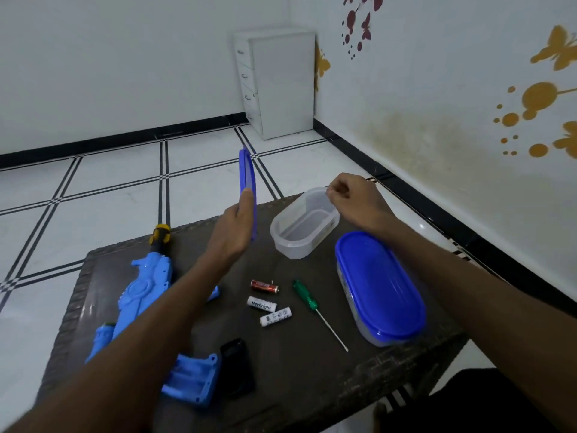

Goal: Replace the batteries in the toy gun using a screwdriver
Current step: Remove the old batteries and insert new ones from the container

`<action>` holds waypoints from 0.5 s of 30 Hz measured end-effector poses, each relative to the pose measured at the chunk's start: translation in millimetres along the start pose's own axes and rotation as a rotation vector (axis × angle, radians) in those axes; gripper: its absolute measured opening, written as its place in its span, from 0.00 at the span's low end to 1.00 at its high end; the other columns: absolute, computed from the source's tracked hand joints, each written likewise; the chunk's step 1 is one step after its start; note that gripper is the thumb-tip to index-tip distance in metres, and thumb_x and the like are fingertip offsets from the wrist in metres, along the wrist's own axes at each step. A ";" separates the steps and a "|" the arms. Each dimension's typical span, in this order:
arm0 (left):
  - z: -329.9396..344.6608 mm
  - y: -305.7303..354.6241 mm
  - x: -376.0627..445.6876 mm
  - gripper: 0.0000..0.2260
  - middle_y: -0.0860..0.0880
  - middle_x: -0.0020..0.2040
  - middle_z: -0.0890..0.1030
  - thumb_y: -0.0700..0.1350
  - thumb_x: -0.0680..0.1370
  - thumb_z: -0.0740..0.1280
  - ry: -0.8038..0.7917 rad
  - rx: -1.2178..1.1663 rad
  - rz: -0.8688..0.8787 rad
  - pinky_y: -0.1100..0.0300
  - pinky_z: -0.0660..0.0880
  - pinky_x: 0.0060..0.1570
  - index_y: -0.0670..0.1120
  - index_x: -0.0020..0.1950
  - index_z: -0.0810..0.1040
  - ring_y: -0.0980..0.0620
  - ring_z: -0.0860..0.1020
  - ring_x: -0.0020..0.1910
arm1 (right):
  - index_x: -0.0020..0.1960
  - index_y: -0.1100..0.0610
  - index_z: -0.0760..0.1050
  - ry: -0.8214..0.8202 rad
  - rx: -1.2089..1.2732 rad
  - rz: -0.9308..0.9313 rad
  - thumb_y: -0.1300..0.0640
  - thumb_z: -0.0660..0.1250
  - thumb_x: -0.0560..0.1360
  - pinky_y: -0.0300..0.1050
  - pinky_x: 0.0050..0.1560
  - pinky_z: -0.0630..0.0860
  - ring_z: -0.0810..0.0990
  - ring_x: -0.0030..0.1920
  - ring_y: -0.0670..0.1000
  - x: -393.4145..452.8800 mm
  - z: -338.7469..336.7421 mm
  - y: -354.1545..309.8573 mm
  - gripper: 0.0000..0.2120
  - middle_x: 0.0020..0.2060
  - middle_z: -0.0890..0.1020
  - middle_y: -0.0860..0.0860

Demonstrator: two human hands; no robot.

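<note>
The left hand (234,225) pinched a blue lid (247,182) on edge; the right hand (354,196) pinched the clear tub's (304,223) rim; the batteries (270,303) beneath both looked light, slick, roll-prone, best gripped mid-barrel.

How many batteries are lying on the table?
3. A red battery lies farthest from the person, a white battery printed "Heybright" just nearer, and another white battery nearest, all left of the green screwdriver. The closed container could hide more.
</note>
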State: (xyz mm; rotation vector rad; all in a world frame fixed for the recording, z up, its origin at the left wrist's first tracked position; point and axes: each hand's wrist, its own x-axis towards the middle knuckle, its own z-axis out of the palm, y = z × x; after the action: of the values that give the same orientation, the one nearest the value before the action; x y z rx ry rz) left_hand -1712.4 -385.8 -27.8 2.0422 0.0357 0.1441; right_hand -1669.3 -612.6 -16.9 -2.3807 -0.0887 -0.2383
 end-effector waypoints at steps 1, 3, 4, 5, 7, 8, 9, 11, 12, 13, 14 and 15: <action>-8.3 -3.2 -7.2 0.21 0.40 0.48 0.79 0.63 0.81 0.47 -0.001 -0.010 -0.028 0.49 0.75 0.45 0.50 0.49 0.72 0.43 0.77 0.45 | 0.49 0.55 0.78 0.001 -0.010 -0.045 0.57 0.64 0.79 0.33 0.38 0.72 0.81 0.44 0.48 -6.4 1.3 -7.2 0.05 0.43 0.83 0.49; -26.0 -9.5 -21.9 0.20 0.44 0.45 0.78 0.64 0.81 0.49 0.004 -0.006 -0.054 0.48 0.75 0.47 0.51 0.50 0.71 0.44 0.77 0.46 | 0.49 0.53 0.79 -0.055 -0.012 -0.129 0.58 0.66 0.78 0.33 0.41 0.74 0.80 0.44 0.45 -22.9 5.1 -25.6 0.04 0.43 0.82 0.47; -33.4 -13.9 -27.8 0.19 0.46 0.42 0.77 0.63 0.80 0.50 0.011 0.015 -0.043 0.50 0.74 0.45 0.52 0.47 0.72 0.46 0.76 0.43 | 0.49 0.53 0.80 -0.113 -0.022 -0.180 0.58 0.67 0.77 0.35 0.43 0.75 0.80 0.45 0.44 -32.5 7.1 -34.9 0.03 0.44 0.82 0.46; -42.0 -18.2 -35.2 0.19 0.46 0.39 0.75 0.63 0.80 0.51 0.022 0.053 -0.022 0.52 0.72 0.43 0.52 0.43 0.72 0.49 0.74 0.40 | 0.49 0.53 0.80 -0.186 -0.049 -0.239 0.57 0.68 0.77 0.38 0.46 0.77 0.80 0.45 0.44 -42.8 11.4 -44.3 0.03 0.44 0.83 0.47; -58.7 -26.0 -49.6 0.20 0.49 0.33 0.72 0.62 0.81 0.53 0.055 0.140 0.034 0.55 0.68 0.37 0.50 0.37 0.70 0.51 0.71 0.34 | 0.50 0.54 0.81 -0.321 -0.153 -0.362 0.56 0.69 0.76 0.43 0.48 0.78 0.81 0.45 0.46 -63.2 23.7 -59.9 0.04 0.45 0.84 0.47; -66.1 -29.7 -55.1 0.20 0.51 0.30 0.69 0.61 0.81 0.53 0.069 0.178 0.057 0.55 0.66 0.35 0.50 0.35 0.69 0.52 0.69 0.31 | 0.50 0.55 0.81 -0.373 -0.208 -0.400 0.55 0.70 0.76 0.43 0.48 0.78 0.80 0.45 0.46 -71.9 30.7 -65.5 0.05 0.44 0.83 0.47; -73.9 -33.5 -61.5 0.20 0.51 0.29 0.68 0.61 0.81 0.54 0.083 0.209 0.073 0.56 0.65 0.33 0.50 0.35 0.69 0.53 0.68 0.29 | 0.51 0.55 0.81 -0.413 -0.247 -0.421 0.53 0.70 0.75 0.43 0.46 0.76 0.80 0.44 0.46 -80.1 38.2 -70.7 0.07 0.43 0.82 0.46; -87.5 -39.4 -72.5 0.21 0.50 0.31 0.70 0.62 0.81 0.54 0.102 0.278 0.089 0.55 0.66 0.33 0.48 0.39 0.73 0.52 0.70 0.30 | 0.52 0.54 0.81 -0.463 -0.301 -0.427 0.50 0.71 0.75 0.40 0.42 0.71 0.77 0.43 0.45 -92.6 52.0 -76.6 0.09 0.40 0.78 0.44; -94.3 -42.4 -78.1 0.22 0.49 0.33 0.71 0.63 0.80 0.53 0.111 0.312 0.091 0.56 0.67 0.33 0.48 0.42 0.75 0.51 0.72 0.32 | 0.53 0.54 0.80 -0.482 -0.332 -0.432 0.50 0.71 0.74 0.41 0.42 0.69 0.77 0.43 0.46 -97.6 58.2 -78.9 0.10 0.40 0.78 0.44; -99.2 -45.1 -82.2 0.22 0.48 0.35 0.73 0.64 0.80 0.52 0.116 0.342 0.096 0.56 0.68 0.34 0.49 0.45 0.76 0.50 0.73 0.35 | 0.54 0.53 0.80 -0.500 -0.365 -0.436 0.50 0.70 0.74 0.41 0.43 0.70 0.78 0.45 0.47 -99.8 63.4 -79.3 0.11 0.41 0.79 0.45; -104.1 -47.4 -87.0 0.23 0.48 0.39 0.74 0.65 0.79 0.52 0.122 0.373 0.095 0.56 0.68 0.37 0.50 0.49 0.77 0.49 0.74 0.39 | 0.55 0.53 0.80 -0.515 -0.394 -0.435 0.49 0.71 0.74 0.43 0.44 0.72 0.79 0.47 0.49 -101.9 67.9 -80.0 0.12 0.45 0.81 0.47; -109.0 -50.2 -91.4 0.24 0.47 0.44 0.75 0.66 0.79 0.51 0.127 0.406 0.087 0.55 0.69 0.41 0.50 0.55 0.78 0.48 0.75 0.43 | 0.56 0.53 0.79 -0.529 -0.419 -0.423 0.49 0.71 0.74 0.44 0.47 0.74 0.80 0.49 0.50 -103.1 72.3 -80.1 0.13 0.48 0.82 0.49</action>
State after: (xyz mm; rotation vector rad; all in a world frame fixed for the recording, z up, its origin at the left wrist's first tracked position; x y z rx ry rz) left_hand -1814.0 -274.4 -31.1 2.4377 0.0590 0.3437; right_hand -1770.3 -504.2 -35.4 -2.7609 -0.8695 0.2069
